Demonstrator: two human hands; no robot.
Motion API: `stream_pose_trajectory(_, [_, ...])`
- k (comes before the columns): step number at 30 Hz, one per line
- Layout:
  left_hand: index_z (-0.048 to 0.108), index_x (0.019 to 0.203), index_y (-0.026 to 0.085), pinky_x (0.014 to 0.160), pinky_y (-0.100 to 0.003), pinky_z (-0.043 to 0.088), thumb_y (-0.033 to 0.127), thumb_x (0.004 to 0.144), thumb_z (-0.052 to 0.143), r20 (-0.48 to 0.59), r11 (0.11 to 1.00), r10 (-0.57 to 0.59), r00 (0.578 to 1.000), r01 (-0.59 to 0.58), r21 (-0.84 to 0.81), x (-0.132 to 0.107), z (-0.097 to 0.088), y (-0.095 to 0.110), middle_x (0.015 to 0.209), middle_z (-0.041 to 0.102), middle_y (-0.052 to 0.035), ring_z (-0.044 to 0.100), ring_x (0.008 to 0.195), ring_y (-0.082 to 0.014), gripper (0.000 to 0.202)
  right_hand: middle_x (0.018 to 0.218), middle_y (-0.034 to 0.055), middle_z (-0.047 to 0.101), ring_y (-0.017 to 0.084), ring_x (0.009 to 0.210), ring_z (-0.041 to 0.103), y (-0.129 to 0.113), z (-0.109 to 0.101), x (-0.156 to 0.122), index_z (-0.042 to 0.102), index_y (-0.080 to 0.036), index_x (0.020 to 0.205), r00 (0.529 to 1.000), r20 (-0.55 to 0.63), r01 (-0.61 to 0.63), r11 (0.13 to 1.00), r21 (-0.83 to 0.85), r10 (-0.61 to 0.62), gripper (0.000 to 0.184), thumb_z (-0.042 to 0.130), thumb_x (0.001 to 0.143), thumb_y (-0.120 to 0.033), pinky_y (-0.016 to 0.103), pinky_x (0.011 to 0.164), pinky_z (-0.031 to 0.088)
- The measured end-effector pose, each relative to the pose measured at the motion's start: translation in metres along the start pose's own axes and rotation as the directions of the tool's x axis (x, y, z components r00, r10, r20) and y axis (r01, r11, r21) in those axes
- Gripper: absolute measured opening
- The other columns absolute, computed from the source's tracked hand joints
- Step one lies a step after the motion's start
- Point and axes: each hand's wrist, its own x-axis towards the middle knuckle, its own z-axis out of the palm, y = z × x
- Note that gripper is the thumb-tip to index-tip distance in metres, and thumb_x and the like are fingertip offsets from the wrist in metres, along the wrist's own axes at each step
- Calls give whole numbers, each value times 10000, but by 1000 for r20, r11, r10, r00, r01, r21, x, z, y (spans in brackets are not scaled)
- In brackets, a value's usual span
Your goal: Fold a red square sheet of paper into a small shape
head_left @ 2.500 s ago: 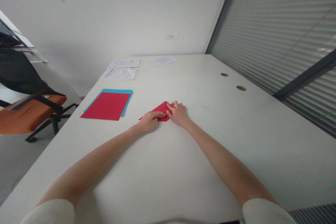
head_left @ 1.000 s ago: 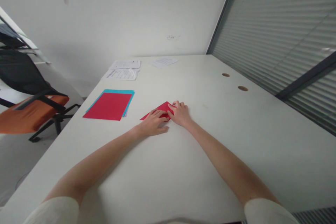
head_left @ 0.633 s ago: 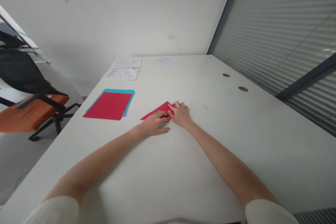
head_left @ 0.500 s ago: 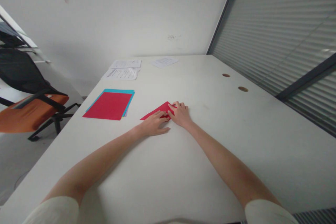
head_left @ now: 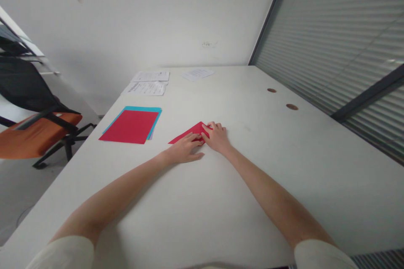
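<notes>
A folded red sheet of paper lies on the white table, its left end narrowing to a point and its top corner showing between my hands. My left hand rests on its near edge, fingers stretched out over the paper and thumb apart on the table. At the paper's right end, my right hand has its fingers bent and its thumb and forefinger pressed on the fold. The fingertips of both hands almost meet. Part of the paper is hidden under them.
To the left lies a stack of coloured sheets, red on top with blue beneath. Printed papers lie at the far left edge, another printed sheet by the wall. Two round holes pierce the table's right side. An orange chair stands left.
</notes>
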Motion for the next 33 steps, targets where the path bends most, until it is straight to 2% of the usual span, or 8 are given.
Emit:
stream_pose_trajectory(26, [640,1208,106,1145,-462,385,427,895,594,-2,1000,9,1000,-9,-12,0,1,-1,1335,569,-201,498,1317,-307,451,1331,123,533,291,1121,469,-1,1,0,530,-245,1388,1000,-17,-3,1000,6,3,482,368,975,-435,416,876,369])
stream_pose_trajectory(33, [634,1210,145,1133,-467,399,437,895,592,-7,1000,6,1000,-6,-2,-1,1,-1,1335,567,-173,507,1303,-293,432,1316,114,546,294,1109,472,0,2,1,543,-247,1376,999,-32,4,1000,10,-3,473,381,974,-436,418,873,371])
